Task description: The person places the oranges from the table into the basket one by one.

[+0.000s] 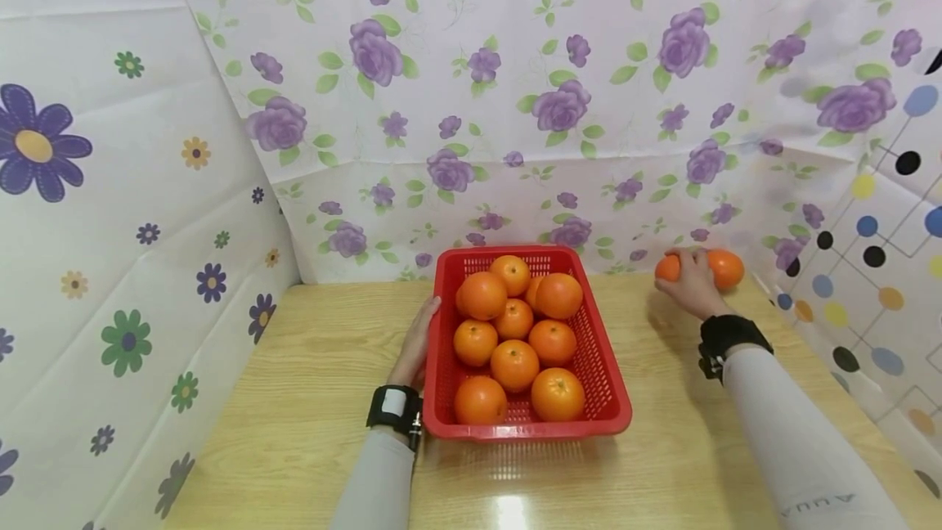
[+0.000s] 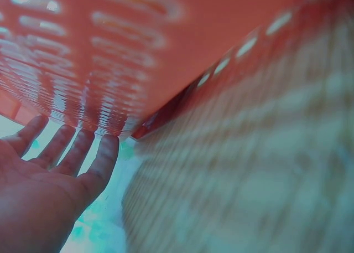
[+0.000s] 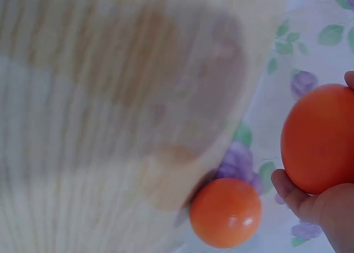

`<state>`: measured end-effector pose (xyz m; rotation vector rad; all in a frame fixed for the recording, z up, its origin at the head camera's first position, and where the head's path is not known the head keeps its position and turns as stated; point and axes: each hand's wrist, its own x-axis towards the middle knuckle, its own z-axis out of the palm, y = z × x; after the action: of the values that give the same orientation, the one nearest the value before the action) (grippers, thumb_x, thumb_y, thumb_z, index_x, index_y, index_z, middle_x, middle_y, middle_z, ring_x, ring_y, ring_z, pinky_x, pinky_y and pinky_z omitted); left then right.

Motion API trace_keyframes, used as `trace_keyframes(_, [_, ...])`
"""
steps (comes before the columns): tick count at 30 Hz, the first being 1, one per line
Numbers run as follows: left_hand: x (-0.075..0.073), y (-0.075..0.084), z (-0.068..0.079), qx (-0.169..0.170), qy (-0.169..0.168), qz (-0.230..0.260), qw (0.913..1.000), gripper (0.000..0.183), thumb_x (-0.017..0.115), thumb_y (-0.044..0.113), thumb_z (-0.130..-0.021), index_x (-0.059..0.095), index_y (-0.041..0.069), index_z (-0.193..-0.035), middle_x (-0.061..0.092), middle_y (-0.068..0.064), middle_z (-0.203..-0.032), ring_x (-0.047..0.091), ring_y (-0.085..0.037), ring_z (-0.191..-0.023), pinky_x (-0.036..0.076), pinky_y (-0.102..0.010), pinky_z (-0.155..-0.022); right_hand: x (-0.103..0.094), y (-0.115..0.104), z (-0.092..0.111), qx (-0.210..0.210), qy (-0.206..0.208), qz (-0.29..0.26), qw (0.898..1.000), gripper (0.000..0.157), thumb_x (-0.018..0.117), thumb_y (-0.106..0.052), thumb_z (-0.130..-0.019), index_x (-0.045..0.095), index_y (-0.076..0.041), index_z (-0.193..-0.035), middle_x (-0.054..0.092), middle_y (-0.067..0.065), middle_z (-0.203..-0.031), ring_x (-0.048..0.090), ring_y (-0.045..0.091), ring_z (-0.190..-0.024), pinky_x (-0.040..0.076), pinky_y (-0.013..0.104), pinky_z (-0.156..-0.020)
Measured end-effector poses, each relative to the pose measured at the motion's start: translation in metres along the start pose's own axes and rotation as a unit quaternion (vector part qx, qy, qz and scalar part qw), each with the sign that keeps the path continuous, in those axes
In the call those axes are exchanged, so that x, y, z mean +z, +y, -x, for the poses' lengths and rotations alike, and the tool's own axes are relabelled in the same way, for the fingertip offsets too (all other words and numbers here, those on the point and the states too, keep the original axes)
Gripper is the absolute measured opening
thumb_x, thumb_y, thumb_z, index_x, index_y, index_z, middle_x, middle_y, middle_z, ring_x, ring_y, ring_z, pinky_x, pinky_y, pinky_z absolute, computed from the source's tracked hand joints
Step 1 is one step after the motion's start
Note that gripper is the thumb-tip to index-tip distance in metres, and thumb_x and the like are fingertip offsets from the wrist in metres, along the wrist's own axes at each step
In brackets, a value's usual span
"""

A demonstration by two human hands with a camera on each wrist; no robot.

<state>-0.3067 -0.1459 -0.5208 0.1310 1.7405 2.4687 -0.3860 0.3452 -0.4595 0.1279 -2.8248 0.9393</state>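
A red plastic basket (image 1: 603, 383) full of oranges (image 1: 514, 365) sits on the table. My left hand (image 1: 415, 346) lies along the basket's left side. In the left wrist view its fingers (image 2: 77, 153) are spread and straight, with the tips at the slotted wall. Off to the right, near the back edge, my right hand (image 1: 694, 283) grips an orange (image 3: 319, 139), fingers and thumb around it. A shadow shows on the table under that orange. A second orange (image 3: 225, 212) rests on the table at the floral backdrop, just right of the hand in the head view.
The wooden table (image 1: 316, 399) ends at a purple-flowered sheet (image 1: 471, 129) behind. A flower-printed sheet (image 1: 140, 268) hangs at the left, and a dotted sheet (image 1: 876, 235) closes the right side near the right hand.
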Motion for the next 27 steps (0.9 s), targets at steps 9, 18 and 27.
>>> trace_keyframes(9, [0.0, -0.001, 0.002, -0.002, 0.005, -0.006, 1.0, 0.065, 0.05, 0.055, -0.106, 0.034, 0.023, -0.161, 0.042, -0.005, -0.16, 0.041, -0.029, -0.146, 0.035, -0.053, -0.119, -0.006, -0.023, -0.003, -0.013, 0.01, -0.005, 1.0, 0.063, 0.068, -0.017, -0.093, 0.039, 0.004, -0.145, 0.024, 0.042, -0.145, 0.036, 0.061, -0.122, 0.043, 0.073, -0.092])
trace_keyframes(18, [0.001, 0.001, 0.001, 0.004, -0.007, -0.002, 1.0, 0.069, 0.048, 0.055, -0.107, 0.029, 0.02, -0.164, 0.036, -0.008, -0.164, 0.036, -0.03, -0.149, 0.033, -0.055, -0.12, -0.014, -0.047, -0.007, -0.034, 0.029, -0.026, 0.999, 0.062, 0.068, -0.017, -0.093, 0.042, 0.002, -0.146, 0.029, 0.037, -0.145, 0.042, 0.054, -0.12, 0.044, 0.067, -0.093])
trace_keyframes(27, [0.001, 0.001, 0.0, 0.003, -0.004, -0.004, 1.0, 0.065, 0.046, 0.053, -0.109, 0.031, 0.02, -0.163, 0.039, -0.008, -0.162, 0.038, -0.03, -0.148, 0.035, -0.054, -0.119, -0.021, -0.071, -0.003, -0.053, 0.034, -0.041, 0.997, 0.06, 0.072, -0.017, -0.094, 0.044, 0.0, -0.144, 0.03, 0.034, -0.146, 0.048, 0.05, -0.116, 0.045, 0.064, -0.092])
